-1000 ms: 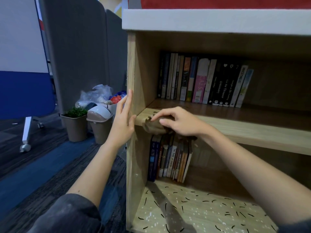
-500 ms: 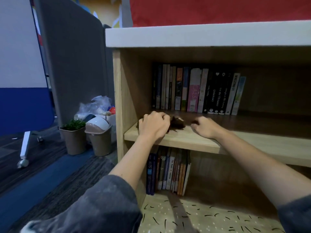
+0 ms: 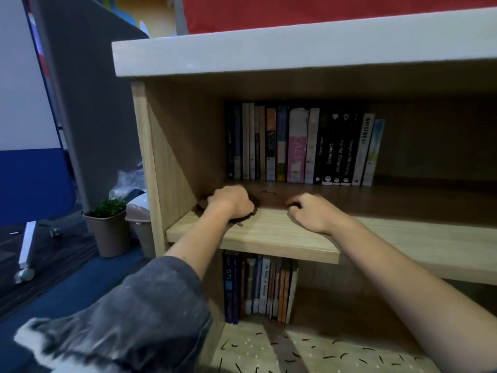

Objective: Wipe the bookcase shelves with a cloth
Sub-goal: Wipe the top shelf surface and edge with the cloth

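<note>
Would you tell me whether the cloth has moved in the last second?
Yes. The cloth moved off the front edge of the shelf, deeper toward the books; the left hand now grips it.

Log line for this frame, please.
left hand: grips cloth, left end of middle shelf | right hand: curled, empty, resting on middle shelf | books: at back
</note>
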A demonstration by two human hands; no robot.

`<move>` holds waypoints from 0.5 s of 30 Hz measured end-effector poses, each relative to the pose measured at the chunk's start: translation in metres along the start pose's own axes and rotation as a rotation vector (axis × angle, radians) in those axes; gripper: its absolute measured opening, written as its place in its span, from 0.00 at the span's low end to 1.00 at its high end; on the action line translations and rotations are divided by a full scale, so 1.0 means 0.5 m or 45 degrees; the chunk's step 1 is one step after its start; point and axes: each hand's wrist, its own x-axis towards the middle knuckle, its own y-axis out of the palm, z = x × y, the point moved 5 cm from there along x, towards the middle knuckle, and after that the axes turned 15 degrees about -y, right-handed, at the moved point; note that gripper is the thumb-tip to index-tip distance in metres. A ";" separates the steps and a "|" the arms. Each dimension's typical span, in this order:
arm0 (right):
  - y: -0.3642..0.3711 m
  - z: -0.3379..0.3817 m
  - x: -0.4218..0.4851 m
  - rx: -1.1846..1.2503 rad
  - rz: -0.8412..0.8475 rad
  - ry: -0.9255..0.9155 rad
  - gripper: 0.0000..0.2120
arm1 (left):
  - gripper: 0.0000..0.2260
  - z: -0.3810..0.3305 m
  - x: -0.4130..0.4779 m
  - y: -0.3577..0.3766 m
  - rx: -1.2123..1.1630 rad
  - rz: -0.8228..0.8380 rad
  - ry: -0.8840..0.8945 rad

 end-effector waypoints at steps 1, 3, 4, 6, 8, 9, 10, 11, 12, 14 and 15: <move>-0.002 0.000 -0.001 -0.004 0.000 -0.004 0.18 | 0.13 -0.009 -0.009 0.003 -0.026 0.011 0.079; 0.001 -0.002 -0.003 -0.015 0.013 -0.023 0.19 | 0.16 0.002 -0.037 -0.006 -0.010 0.047 0.232; 0.001 -0.003 0.001 -0.029 0.024 -0.039 0.19 | 0.16 0.020 -0.042 -0.016 0.057 0.055 0.253; 0.003 -0.003 0.004 -0.047 0.043 -0.046 0.19 | 0.13 0.057 -0.031 -0.028 0.251 0.019 0.162; 0.004 0.001 0.006 -0.054 0.054 -0.053 0.19 | 0.07 0.068 -0.008 -0.033 0.416 -0.034 0.058; 0.003 0.001 0.006 -0.052 0.055 -0.051 0.19 | 0.07 0.059 0.013 -0.027 0.443 -0.037 0.036; 0.004 0.001 0.005 -0.045 0.052 -0.053 0.19 | 0.09 0.045 0.037 -0.020 0.444 -0.034 0.029; 0.005 0.001 0.003 -0.038 0.048 -0.057 0.19 | 0.12 0.029 0.056 -0.013 0.406 -0.025 0.023; 0.003 0.000 0.002 -0.032 0.040 -0.056 0.19 | 0.14 0.010 0.073 -0.009 0.353 -0.004 0.012; 0.005 -0.001 0.001 -0.028 0.045 -0.047 0.19 | 0.17 -0.012 0.098 0.001 0.317 0.049 0.032; 0.004 -0.002 0.001 -0.034 0.049 -0.047 0.19 | 0.18 -0.017 0.106 0.004 0.302 0.079 0.042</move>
